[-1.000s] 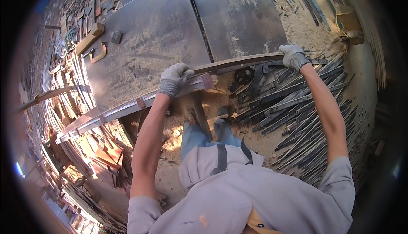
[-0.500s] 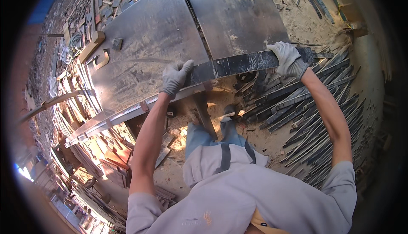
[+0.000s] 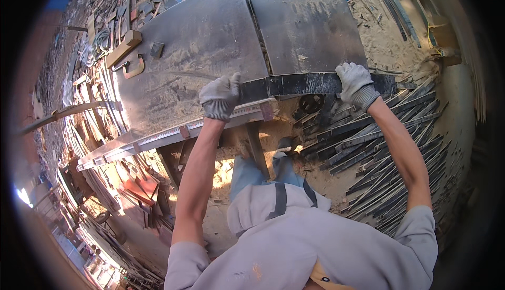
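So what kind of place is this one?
Likely a woodworking yard: a sawdust-dusted grey metal saw table, dark wooden strips piled on sandy ground, and gloved hands gripping a long dark plank.

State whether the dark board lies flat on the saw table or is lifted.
Flat: the dark board rests on the table, gripped at both ends.
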`<state>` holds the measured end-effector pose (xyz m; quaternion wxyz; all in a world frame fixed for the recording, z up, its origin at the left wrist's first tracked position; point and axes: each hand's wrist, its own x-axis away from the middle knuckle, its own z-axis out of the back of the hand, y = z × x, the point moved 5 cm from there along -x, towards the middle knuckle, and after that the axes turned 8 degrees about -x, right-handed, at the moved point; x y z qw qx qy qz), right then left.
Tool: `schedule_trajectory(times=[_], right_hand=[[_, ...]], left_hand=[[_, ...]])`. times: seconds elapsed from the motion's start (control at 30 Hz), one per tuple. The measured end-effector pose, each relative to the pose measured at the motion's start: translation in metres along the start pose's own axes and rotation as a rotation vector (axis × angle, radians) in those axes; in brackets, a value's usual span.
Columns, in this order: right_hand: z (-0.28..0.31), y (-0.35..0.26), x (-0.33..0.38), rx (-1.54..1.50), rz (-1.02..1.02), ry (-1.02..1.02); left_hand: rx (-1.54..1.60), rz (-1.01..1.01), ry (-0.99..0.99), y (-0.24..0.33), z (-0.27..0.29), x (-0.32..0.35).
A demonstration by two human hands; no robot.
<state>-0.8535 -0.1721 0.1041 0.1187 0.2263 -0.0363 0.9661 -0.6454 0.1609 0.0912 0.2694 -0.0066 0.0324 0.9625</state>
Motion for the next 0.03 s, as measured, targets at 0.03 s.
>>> schedule_trajectory(times=[0.03], right_hand=[[-0.0015,-0.0066,0.0032,-0.076,-0.177,-0.092]], left_hand=[[-0.022,0.040,0.061,0.0016,-0.0010,0.0068]])
